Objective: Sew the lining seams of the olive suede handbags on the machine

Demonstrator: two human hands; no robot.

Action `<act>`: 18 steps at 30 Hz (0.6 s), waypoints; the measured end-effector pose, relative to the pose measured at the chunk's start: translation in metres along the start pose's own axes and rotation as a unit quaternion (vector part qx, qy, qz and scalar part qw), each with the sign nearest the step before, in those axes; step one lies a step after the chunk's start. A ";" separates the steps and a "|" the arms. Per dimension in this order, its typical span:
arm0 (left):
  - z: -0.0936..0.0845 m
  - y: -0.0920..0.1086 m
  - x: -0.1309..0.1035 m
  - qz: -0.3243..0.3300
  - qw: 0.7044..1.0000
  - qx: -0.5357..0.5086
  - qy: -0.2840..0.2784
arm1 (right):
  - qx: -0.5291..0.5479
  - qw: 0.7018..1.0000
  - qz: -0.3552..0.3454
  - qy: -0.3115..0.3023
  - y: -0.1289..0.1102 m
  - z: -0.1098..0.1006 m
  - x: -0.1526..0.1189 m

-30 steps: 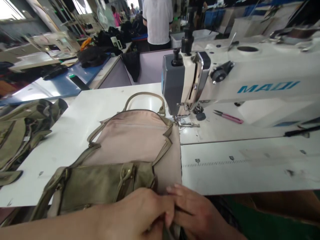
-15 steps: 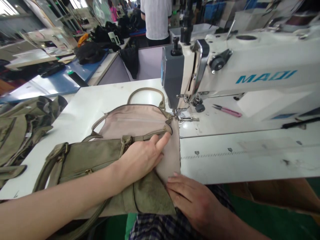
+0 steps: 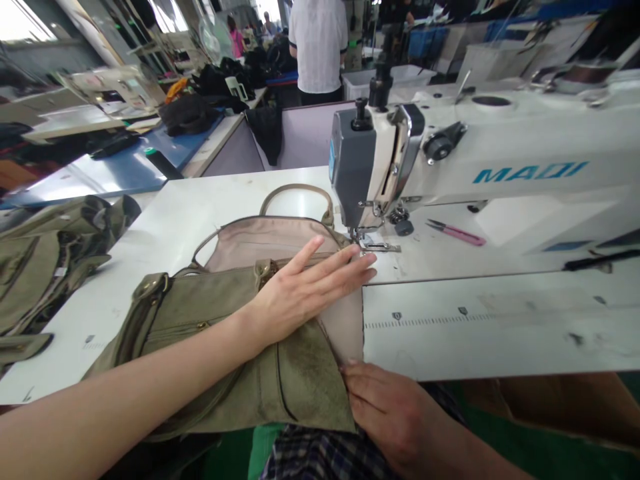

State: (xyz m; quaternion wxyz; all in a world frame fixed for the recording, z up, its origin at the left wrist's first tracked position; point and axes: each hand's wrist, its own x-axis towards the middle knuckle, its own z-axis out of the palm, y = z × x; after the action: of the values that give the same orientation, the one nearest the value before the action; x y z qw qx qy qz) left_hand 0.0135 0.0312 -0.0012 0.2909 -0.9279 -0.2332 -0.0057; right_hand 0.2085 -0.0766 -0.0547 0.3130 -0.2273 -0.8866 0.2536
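An olive green bag [image 3: 300, 387] with a pink lining [image 3: 273, 233] lies on the white sewing table, its lining edge under the needle area of a sewing machine [image 3: 355, 167]. Across the bag reaches my left hand [image 3: 310, 287], fingers spread and flat on the lining near the presser foot. At the table's front edge my right hand [image 3: 387, 407] is closed on the lower corner of the lining, thumb hidden beneath. The bag's handle loop [image 3: 295, 190] stands behind the lining.
Pink-handled snips [image 3: 457, 232] lie under the machine arm. More olive bags [image 3: 45, 247] are piled at the left. A thread cone [image 3: 163, 163] stands behind them on the left. A person in a white shirt [image 3: 319, 50] stands in the background, beyond a lilac partition.
My left hand has moved up and right toward the presser foot, and its fingers have spread out. The bag's front part and left handle have shifted right. The camera view has shifted slightly.
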 end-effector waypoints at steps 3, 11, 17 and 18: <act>0.004 -0.006 -0.003 -0.015 0.999 -0.016 -0.028 | 0.004 1.000 0.005 -0.013 0.000 -0.002 0.000; 0.006 -0.011 -0.018 -0.069 0.950 -0.247 -0.175 | -0.021 1.000 -0.011 -0.017 0.006 -0.018 -0.008; 0.008 -0.012 -0.012 -0.079 0.922 -0.309 -0.220 | -0.082 0.996 -0.015 0.007 0.019 -0.007 -0.019; 0.011 -0.015 -0.010 -0.077 0.921 -0.311 -0.221 | -0.088 0.996 -0.022 0.014 0.022 -0.007 -0.018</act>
State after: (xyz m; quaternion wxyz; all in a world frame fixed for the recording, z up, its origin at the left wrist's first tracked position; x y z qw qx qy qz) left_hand -0.0034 0.0441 -0.0036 -0.0731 -0.9285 -0.3485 0.1053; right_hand 0.2310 -0.0673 -0.0713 0.3096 -0.2376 -0.9059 0.1645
